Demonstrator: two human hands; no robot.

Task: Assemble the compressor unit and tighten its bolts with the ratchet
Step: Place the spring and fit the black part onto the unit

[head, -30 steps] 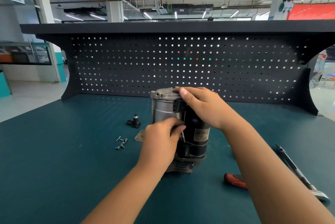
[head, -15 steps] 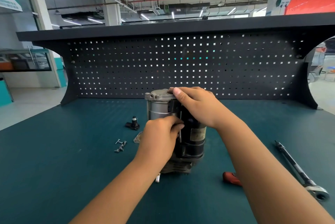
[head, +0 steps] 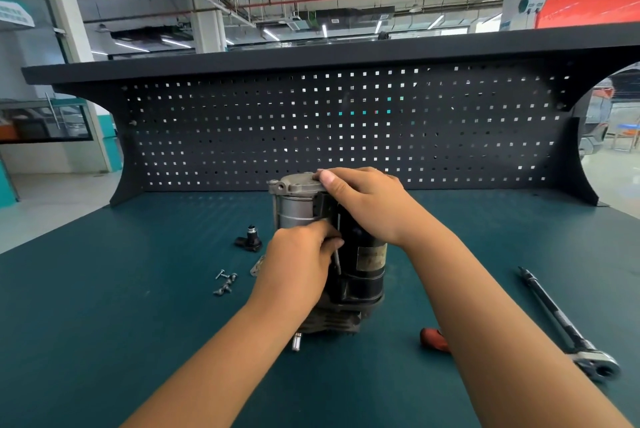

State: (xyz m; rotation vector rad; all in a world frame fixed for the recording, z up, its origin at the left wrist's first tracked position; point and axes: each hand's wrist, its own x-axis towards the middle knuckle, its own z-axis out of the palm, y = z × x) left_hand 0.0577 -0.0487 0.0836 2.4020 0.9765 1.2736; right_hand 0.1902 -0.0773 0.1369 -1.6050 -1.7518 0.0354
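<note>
The compressor unit (head: 367,264), a silver cylinder beside a black motor on a dark finned base, stands upright mid-table. My right hand (head: 363,202) grips its top, thumb on the grey cap. My left hand (head: 298,261) is at its front and pinches a long thin bolt (head: 336,259) that runs down between the two cylinders. The ratchet (head: 568,327) lies on the table at the right, its head toward me. Several small screws (head: 225,282) lie loose to the left of the unit.
A small black fitting (head: 250,239) sits left of the unit, with a metal bracket (head: 257,266) partly hidden behind my left hand. A red-handled tool (head: 434,339) lies under my right forearm. The black pegboard (head: 346,129) closes the table's back.
Both hands keep their hold on the unit. The camera view has tilted a little; nothing on the table has moved.
</note>
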